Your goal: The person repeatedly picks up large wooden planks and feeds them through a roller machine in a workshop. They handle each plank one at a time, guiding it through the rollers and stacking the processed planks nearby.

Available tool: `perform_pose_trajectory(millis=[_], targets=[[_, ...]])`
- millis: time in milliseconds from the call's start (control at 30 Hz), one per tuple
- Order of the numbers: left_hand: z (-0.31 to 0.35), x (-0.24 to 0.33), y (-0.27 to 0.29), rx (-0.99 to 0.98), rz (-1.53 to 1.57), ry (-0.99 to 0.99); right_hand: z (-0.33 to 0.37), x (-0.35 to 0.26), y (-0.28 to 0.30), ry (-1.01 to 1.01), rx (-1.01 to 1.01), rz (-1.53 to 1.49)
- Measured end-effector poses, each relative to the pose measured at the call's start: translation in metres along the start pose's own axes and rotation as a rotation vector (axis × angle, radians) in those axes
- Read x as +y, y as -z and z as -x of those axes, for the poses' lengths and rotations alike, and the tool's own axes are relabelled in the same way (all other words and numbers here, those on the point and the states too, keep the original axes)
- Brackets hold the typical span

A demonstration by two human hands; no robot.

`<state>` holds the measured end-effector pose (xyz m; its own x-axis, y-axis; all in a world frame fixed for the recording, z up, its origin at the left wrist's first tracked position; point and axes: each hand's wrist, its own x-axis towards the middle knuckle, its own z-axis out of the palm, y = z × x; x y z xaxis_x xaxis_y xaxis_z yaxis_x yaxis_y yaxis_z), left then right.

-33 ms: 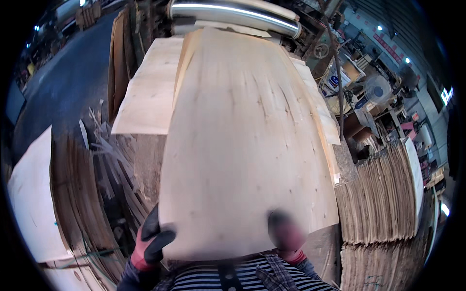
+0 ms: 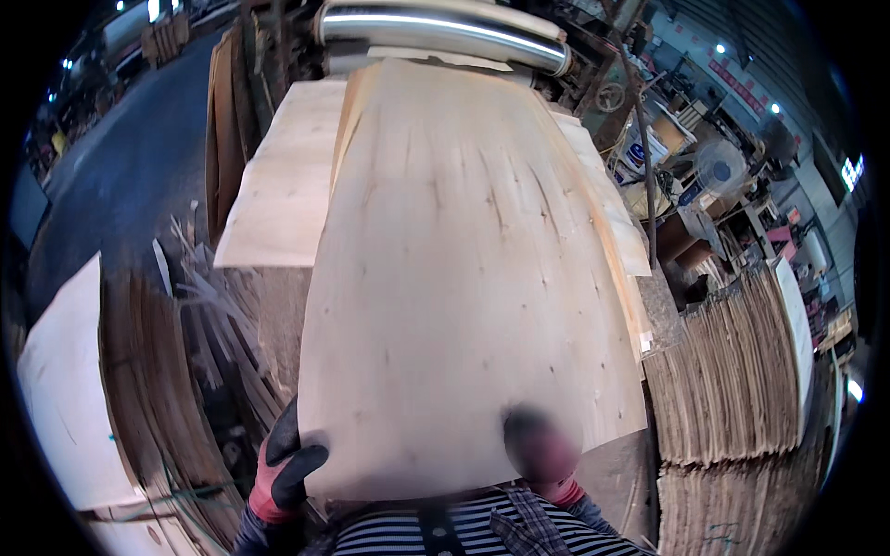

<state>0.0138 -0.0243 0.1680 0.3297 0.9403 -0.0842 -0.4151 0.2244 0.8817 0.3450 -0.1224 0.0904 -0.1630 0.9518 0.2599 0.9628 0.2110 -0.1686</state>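
A large pale wood veneer sheet (image 2: 436, 278) stretches from my body to the metal roller (image 2: 445, 35) at the far end. My left hand (image 2: 286, 468), in a red and black glove, closes on the sheet's near left corner with the thumb on top. At the near edge on the right, my right hand (image 2: 545, 454) grips the sheet in a like glove. That hand is blurred, and its fingers under the sheet are hidden. More veneer sheets (image 2: 278, 185) lie beneath, sticking out on both sides.
Stacked veneer (image 2: 728, 375) stands on the right, and another veneer stack (image 2: 153, 371) on the left. Thin wood strips (image 2: 227, 324) lie loose beside the left stack. A metal post (image 2: 646, 176) rises at right, near tubs and a clear fan-like round object (image 2: 718, 171).
The view has shifted slightly. The sheet's far edge and the roller sit a little differently in the picture. Both hands keep their places on the sheet.
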Motion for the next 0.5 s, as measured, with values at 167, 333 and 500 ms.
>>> perform_pose_trajectory(millis=[167,333,500], targets=[[-0.041,-0.031,0.017,0.219,-0.266,-0.027,-0.075,0.033,-0.045,0.067,-0.098,-0.020],[-0.059,-0.139,0.099,0.364,-0.784,-0.200,-0.177,0.088,-0.084,0.085,-0.024,-0.001],[-0.042,-0.199,0.125,0.461,-1.331,-0.055,-0.287,0.141,-0.145,0.051,0.150,-0.113]])
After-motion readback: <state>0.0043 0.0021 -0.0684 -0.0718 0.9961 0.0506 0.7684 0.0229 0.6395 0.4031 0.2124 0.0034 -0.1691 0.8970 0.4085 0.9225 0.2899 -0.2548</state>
